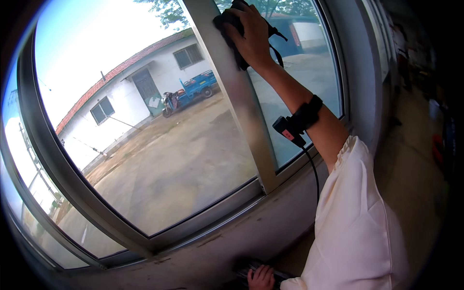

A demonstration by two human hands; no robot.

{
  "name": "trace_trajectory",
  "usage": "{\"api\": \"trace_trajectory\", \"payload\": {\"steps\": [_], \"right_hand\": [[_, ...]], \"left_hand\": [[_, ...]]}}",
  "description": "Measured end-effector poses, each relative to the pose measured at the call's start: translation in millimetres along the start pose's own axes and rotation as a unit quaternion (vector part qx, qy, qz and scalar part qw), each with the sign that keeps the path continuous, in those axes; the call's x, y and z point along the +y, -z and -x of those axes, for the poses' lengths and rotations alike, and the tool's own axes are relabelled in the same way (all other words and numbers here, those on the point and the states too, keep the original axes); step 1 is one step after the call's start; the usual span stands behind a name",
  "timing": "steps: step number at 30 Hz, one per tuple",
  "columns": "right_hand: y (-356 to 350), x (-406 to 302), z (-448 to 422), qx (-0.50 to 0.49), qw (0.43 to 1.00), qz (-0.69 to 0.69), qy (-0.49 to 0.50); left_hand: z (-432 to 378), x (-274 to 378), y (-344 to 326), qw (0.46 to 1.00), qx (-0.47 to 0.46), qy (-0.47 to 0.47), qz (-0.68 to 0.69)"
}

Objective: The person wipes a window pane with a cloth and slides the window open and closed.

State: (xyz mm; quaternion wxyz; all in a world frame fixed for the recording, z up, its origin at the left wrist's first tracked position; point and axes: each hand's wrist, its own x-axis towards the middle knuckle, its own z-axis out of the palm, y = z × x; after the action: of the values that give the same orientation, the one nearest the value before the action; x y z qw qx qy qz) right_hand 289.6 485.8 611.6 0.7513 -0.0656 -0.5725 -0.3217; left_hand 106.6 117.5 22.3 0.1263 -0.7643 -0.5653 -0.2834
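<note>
My right hand (252, 36) is raised at the top of the view, pressing a dark cloth-like bundle (232, 32) against the upright metal frame (237, 87) between two window panes. Dark straps hang from the bundle beside the wrist. Around my right forearm is a black band with a small black device (290, 130), and a cable runs down from it. Low in the view, my left hand (261, 278) rests with bent fingers on a dark, shiny object (250, 268), which is too dim to name.
The large window pane (174, 174) fills the left, above a whitish sill (217, 239). Through the glass show a blue cargo tricycle (197, 87) and a white building (127, 87). A person (401, 54) stands far back at right, near blurred items on the floor.
</note>
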Motion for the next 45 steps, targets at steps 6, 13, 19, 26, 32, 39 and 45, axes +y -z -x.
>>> {"api": "trace_trajectory", "payload": {"steps": [6,13,19,26,32,39,45], "right_hand": [[8,-22,30,0.049,0.996,0.074,0.032],[34,110,-34,0.08,0.991,0.108,0.007],[101,216,22,0.031,0.98,0.153,-0.121],[176,205,167,0.013,0.96,0.179,-0.215],[166,61,267,0.022,0.899,0.201,-0.389],[85,-135,223,-0.093,0.973,0.036,-0.206],[108,-64,203,-0.104,0.988,0.048,-0.099]], "left_hand": [[27,-3,6,0.999,-0.006,0.014,0.029],[5,3,1,0.999,-0.029,-0.002,0.019],[4,4,-3,0.999,-0.031,-0.001,0.027],[18,-3,-13,1.0,0.001,-0.011,0.023],[3,9,12,0.999,-0.005,0.031,-0.019],[6,15,26,0.997,-0.035,0.051,-0.037],[12,11,23,0.997,-0.049,0.052,-0.038]]}}
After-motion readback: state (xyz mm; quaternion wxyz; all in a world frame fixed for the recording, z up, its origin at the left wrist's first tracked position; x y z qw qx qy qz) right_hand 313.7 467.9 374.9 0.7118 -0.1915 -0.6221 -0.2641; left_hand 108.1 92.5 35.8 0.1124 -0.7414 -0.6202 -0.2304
